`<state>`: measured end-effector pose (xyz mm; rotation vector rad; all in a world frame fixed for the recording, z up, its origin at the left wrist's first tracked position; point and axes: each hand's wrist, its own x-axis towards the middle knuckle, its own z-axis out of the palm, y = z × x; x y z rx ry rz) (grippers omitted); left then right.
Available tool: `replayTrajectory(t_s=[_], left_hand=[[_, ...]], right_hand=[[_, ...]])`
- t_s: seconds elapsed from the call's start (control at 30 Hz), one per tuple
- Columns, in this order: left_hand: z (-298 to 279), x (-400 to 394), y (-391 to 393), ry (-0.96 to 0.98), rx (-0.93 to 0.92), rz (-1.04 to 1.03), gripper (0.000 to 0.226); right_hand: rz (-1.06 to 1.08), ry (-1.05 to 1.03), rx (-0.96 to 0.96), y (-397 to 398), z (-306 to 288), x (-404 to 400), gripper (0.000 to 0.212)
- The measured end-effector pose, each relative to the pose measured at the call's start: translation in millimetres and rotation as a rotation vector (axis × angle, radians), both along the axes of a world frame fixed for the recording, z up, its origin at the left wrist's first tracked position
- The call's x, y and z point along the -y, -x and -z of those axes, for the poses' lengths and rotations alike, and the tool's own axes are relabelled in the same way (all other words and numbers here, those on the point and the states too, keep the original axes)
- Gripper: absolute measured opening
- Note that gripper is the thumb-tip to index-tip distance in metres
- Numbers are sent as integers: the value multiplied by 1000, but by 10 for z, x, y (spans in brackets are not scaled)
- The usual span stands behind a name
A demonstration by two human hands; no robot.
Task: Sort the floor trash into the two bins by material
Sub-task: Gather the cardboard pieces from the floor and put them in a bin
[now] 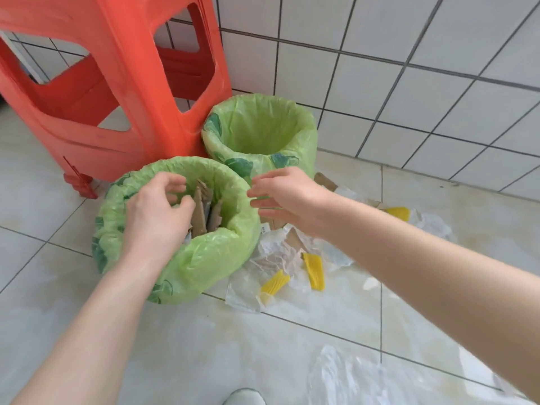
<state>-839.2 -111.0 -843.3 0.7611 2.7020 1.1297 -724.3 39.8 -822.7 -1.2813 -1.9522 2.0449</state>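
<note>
Two bins lined with green bags stand on the tiled floor. The near bin (pixel 210 258) holds upright cardboard pieces (pixel 204 211). The far bin (pixel 304 147) looks empty inside. My left hand (pixel 157 211) hovers over the near bin's opening, fingers curled and apart, holding nothing. My right hand (pixel 287 197) is at that bin's right rim, fingers spread and empty. Clear plastic bags (pixel 280 258) with yellow pieces (pixel 314 270) lie on the floor right of the near bin, with cardboard scraps (pixel 324 181) behind.
A red plastic stool (pixel 122 83) stands behind and left of the bins. A white tiled wall (pixel 409 83) runs behind. More clear plastic film (pixel 350 375) lies on the floor at the bottom right. A shoe tip (pixel 244 397) shows at the bottom edge.
</note>
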Motion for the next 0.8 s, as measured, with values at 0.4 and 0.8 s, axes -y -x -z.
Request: replayTrajectory(t_s=[0.4,0.8], left_hand=[[833,-619,-1384,-88,115,570,22],[2002,-727,-1410,781,-34,835,63]], right_hand=[[-213,-522,528,-1681,1077,-616,33],[-653,-854,720,-1545,1881,-563,70]])
